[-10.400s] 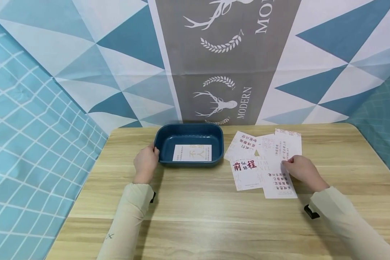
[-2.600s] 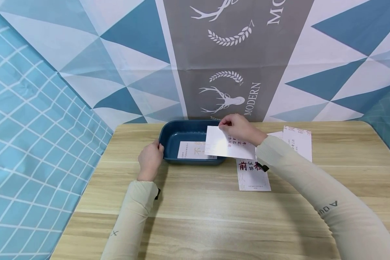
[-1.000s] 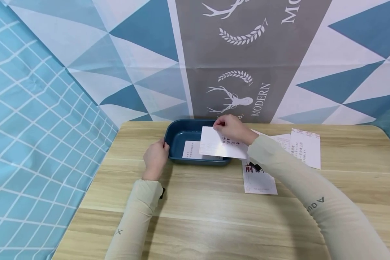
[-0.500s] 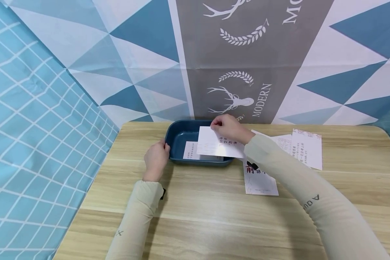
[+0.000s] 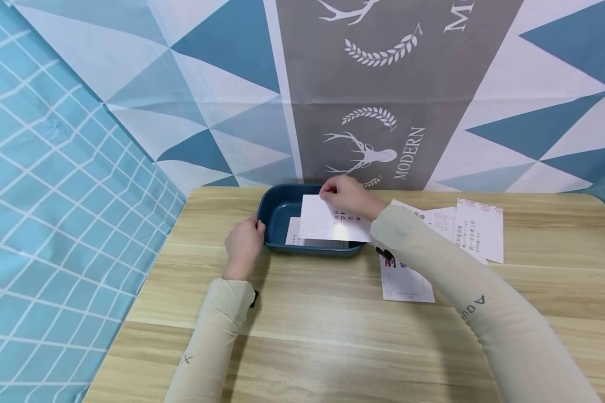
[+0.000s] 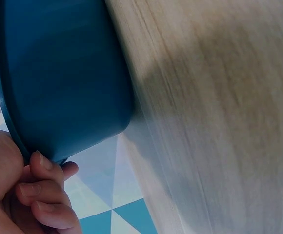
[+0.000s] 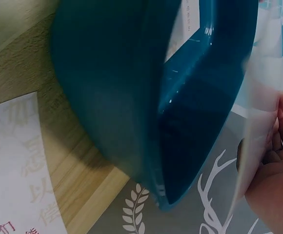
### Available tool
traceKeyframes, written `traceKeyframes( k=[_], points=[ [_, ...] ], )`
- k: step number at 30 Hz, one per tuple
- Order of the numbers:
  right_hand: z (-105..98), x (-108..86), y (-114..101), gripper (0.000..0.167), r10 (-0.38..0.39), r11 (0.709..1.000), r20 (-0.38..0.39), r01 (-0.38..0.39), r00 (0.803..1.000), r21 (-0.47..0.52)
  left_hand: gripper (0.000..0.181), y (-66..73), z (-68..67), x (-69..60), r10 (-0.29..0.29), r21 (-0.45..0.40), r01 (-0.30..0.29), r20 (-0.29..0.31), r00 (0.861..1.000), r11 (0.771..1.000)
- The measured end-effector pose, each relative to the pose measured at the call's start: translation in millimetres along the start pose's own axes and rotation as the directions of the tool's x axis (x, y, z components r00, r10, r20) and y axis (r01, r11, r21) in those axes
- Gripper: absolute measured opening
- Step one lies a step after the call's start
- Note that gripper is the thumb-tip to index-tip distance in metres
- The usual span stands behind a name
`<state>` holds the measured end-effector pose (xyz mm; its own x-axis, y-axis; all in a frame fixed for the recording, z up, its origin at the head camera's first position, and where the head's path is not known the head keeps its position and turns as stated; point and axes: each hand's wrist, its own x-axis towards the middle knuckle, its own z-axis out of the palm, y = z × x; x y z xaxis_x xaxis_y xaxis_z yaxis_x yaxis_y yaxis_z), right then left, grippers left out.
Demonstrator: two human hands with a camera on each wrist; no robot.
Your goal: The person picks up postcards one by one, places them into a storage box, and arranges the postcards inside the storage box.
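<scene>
A dark blue rectangular tray [image 5: 312, 251] stands at the back of the wooden table. My left hand [image 5: 244, 246] pinches its left rim, and the left wrist view shows curled fingertips [image 6: 44, 190] at that rim. A printed card [image 5: 293, 234] lies inside the tray. Above the tray's right part, my right hand [image 5: 350, 196] pinches another printed card [image 5: 327, 221] by its far edge. That card hides part of the tray and of the card inside. In the right wrist view the pinched card [image 7: 258, 112] is seen nearly edge-on, apart from the tray.
Right of the tray lie several overlapping printed cards, among them one with large red characters [image 5: 408, 285] and one at the far right [image 5: 481, 229]. My right forearm covers some of them. Patterned cloth [image 5: 363, 84] hangs behind the table [image 5: 302, 336].
My right hand took a card from the pile and carried it left over the tray, drifting slightly further left in the last second. My left hand keeps its grip on the rim.
</scene>
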<state>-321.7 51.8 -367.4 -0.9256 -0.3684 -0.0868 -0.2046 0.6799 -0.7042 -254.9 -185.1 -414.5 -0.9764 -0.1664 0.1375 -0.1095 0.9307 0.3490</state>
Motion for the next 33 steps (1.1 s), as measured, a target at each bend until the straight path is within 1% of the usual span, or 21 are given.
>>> traceKeyframes(
  k=[9, 18, 22, 24, 30, 33],
  points=[
    [7, 6.0, -6, 0.018, 0.008, 1.000, 0.013, -0.008, 1.000, 0.027, 0.022, 0.4, 0.1, 1.1, -0.007, 0.002, 0.007, 0.016, 1.000, 1.000],
    [15, 11.1, -9, 0.019, 0.007, 1.000, 0.008, -0.007, 1.000, 0.013, 0.022, 0.0, 0.5, 0.7, -0.007, 0.006, 0.007, 0.006, 1.000, 1.000],
    [17, 13.8, -11, 0.019, 0.011, 1.000, 0.008, -0.011, 1.000, 0.029, 0.022, 0.8, -0.4, 1.2, -0.007, 0.004, 0.007, 0.005, 1.000, 1.000],
    [18, 15.2, -11, 0.020, 0.006, 0.999, 0.009, -0.007, 1.000, 0.035, 0.021, 1.1, -0.8, 1.4, -0.009, 0.000, 0.009, 0.007, 1.000, 1.000],
    [26, 20.9, -7, 0.020, -0.023, 1.000, 0.025, 0.023, 0.999, 0.007, 0.021, 1.0, -0.9, 1.8, -0.010, 0.004, 0.010, 0.017, 1.000, 1.000],
    [31, 23.7, -3, 0.019, -0.021, 1.000, 0.036, 0.021, 0.999, 0.008, 0.022, 0.6, 0.1, 1.2, -0.010, 0.006, 0.010, 0.018, 1.000, 1.000]
  ],
)
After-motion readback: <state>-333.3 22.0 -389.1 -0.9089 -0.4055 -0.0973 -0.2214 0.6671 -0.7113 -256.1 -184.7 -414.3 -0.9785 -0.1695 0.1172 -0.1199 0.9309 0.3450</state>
